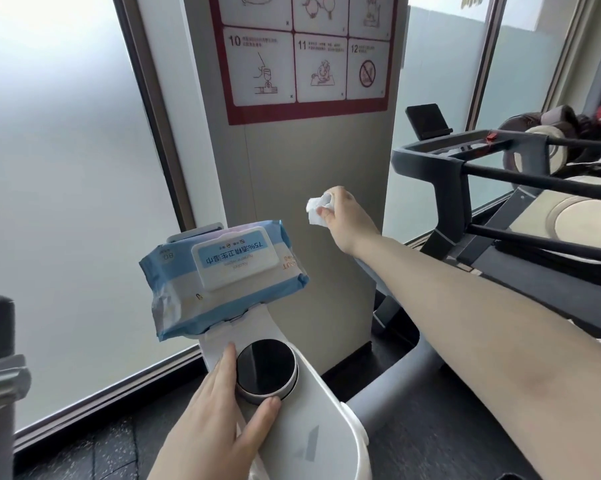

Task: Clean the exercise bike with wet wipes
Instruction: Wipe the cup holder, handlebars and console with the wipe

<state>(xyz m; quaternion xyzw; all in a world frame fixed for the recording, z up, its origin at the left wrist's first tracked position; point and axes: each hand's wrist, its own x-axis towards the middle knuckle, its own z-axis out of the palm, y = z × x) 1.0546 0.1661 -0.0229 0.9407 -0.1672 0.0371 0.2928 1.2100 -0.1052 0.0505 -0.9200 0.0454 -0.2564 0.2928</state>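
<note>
White crumpled wipe (317, 210) pinched in right hand (340, 216); left hand (223, 407) apparently flat beside knob (266, 370).

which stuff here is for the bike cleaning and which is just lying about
For the job:
- wipe, crumpled, held in right hand
- wipes pack, lid closed, resting on the bike console
- knob, left hand against it

Lying about:
- poster on the pillar
- treadmill at right

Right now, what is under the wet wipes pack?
The wet wipes pack rests on the bike's white console, above the black knob. The surface beneath it is covered.
</note>
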